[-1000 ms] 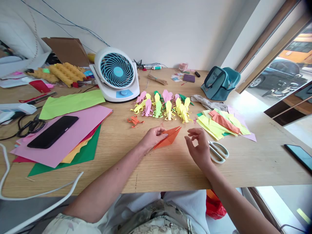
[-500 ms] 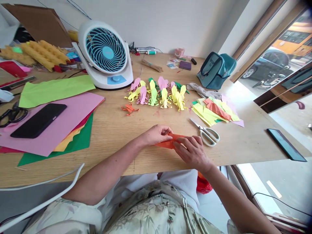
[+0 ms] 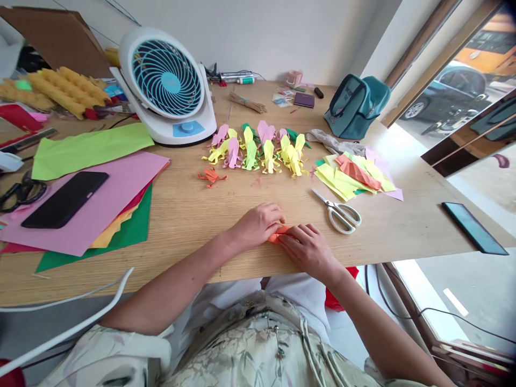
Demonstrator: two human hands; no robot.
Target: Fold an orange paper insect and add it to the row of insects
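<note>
A piece of orange paper (image 3: 277,235) lies between my hands near the table's front edge, folded and mostly covered by fingers. My left hand (image 3: 260,224) is closed on its left end, fingertips pressed down. From the right, my right hand (image 3: 310,248) grips the other part with its fingers bent over it. White-handled scissors (image 3: 341,215) rest to the right of my right hand, blades pointing up and left. Beyond my hands sits a small orange folded-paper figure (image 3: 212,176). Behind it stand several folded-paper figures in pink, yellow and green, among them a yellow one (image 3: 269,157).
At left, a phone (image 3: 64,200) lies on stacked coloured sheets (image 3: 133,174), with a white fan (image 3: 169,86) behind. Paper scraps (image 3: 334,180) lie at right, near a teal bag (image 3: 357,107). A dark tablet-like slab (image 3: 473,228) overhangs the right edge.
Both hands have come closer together, and less of the orange paper shows between them. My left hand has turned over, its fingers now pressing downward. The view has shifted slightly.
</note>
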